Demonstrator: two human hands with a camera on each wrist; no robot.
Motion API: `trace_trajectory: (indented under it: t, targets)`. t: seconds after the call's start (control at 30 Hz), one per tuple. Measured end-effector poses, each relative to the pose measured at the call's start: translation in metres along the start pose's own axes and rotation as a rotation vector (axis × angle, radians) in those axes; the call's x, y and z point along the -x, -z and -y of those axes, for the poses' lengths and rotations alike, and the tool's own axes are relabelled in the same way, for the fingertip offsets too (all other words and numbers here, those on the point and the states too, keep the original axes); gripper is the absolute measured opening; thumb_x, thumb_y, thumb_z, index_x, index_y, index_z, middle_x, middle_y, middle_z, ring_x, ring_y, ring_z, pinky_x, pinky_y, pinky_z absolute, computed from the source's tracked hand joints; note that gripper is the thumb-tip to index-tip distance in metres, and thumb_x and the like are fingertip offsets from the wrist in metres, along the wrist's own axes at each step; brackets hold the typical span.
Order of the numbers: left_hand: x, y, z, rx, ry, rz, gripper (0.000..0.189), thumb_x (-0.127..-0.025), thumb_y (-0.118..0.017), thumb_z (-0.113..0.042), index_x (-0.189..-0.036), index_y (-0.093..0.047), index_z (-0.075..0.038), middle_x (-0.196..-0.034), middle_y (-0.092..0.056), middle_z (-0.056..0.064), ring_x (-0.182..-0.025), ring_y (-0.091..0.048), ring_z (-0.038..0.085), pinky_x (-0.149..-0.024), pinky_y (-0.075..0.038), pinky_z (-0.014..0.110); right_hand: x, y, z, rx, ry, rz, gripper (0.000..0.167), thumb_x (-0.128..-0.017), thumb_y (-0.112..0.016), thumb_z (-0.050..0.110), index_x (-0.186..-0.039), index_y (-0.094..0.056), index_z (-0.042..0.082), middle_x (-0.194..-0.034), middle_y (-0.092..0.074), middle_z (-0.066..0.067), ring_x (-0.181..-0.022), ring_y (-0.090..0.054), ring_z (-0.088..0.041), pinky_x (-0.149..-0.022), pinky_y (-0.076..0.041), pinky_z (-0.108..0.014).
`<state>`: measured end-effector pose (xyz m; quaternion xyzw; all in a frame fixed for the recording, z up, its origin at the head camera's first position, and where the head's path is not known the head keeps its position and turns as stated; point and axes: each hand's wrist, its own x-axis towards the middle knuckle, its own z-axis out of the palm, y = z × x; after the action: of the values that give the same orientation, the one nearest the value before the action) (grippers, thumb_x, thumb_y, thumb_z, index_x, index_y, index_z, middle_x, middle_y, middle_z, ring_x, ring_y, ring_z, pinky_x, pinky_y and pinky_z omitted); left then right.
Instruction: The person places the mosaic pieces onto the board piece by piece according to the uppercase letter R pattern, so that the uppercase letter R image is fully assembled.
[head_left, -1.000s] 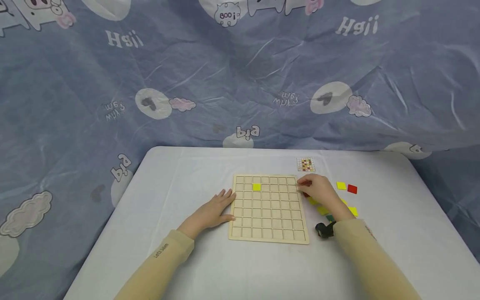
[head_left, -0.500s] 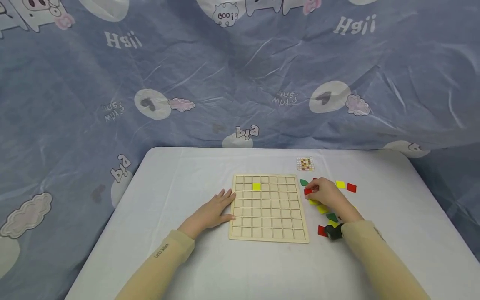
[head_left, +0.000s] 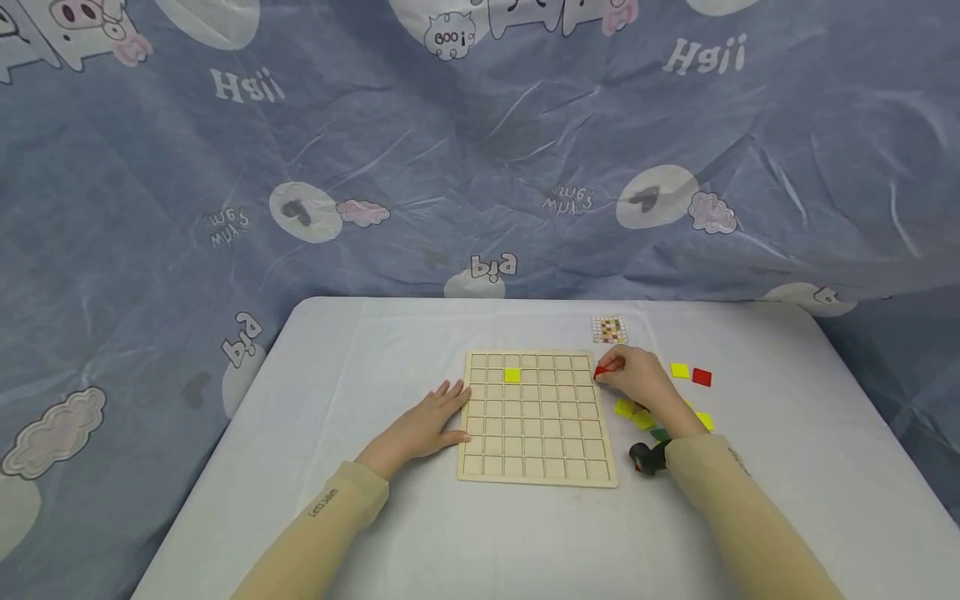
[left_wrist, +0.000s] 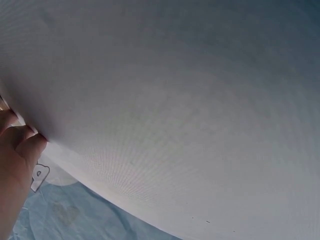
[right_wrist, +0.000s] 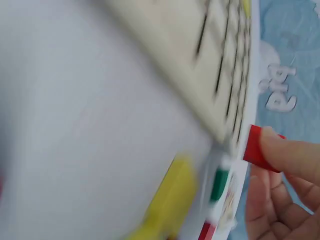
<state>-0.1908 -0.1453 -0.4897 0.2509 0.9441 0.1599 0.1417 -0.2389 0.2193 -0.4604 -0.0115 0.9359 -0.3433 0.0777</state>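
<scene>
A wooden grid board [head_left: 537,417] lies on the white table, with one yellow square tile [head_left: 512,375] in a cell of its second row. My left hand [head_left: 423,419] rests at the board's left edge with fingers spread; the left wrist view shows only its fingers [left_wrist: 31,145] at the side. Between thumb and fingers, my right hand [head_left: 636,377] pinches a red tile [right_wrist: 258,149] at the board's upper right edge. Below that hand are yellow tiles [head_left: 642,419] and a green piece [head_left: 659,434], partly covered by the wrist.
A small printed pattern card [head_left: 610,329] lies beyond the board's upper right corner. Right of the hand sit a yellow tile [head_left: 679,370] and a red tile [head_left: 702,377]. The black wrist camera [head_left: 648,458] hangs over more pieces. A printed blue curtain [head_left: 450,167] stands behind the table.
My right hand first drew back right to the red tile among the loose pieces, then picked it up and moved left and away to the board's edge. The left hand has stayed in place.
</scene>
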Motion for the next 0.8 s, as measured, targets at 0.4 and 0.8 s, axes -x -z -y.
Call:
trace_trajectory:
  t: [0.4, 0.8]
  targets:
    - [-0.001, -0.002, 0.001, -0.001, -0.003, 0.007, 0.081, -0.094, -0.059, -0.049, -0.157, -0.025, -0.012, -0.164, -0.017, 0.009, -0.153, -0.013, 0.032, -0.124, -0.019, 0.048, -0.015, -0.048, 0.054, -0.144, 0.102, -0.019, 0.015, -0.09, -0.072, 0.014, -0.104, -0.074, 0.009, -0.102, -0.074, -0.012, -0.084, -0.068, -0.024, -0.07, -0.055, -0.031]
    - [-0.002, -0.001, 0.001, 0.0, -0.002, 0.014, 0.081, -0.094, -0.06, -0.048, -0.157, -0.024, -0.011, -0.165, -0.016, 0.01, -0.153, -0.013, 0.032, -0.124, -0.018, 0.048, -0.022, -0.065, 0.066, -0.013, 0.181, 0.007, 0.009, -0.091, -0.069, 0.008, -0.098, -0.075, 0.007, -0.101, -0.073, -0.013, -0.087, -0.065, -0.025, -0.076, -0.056, -0.036]
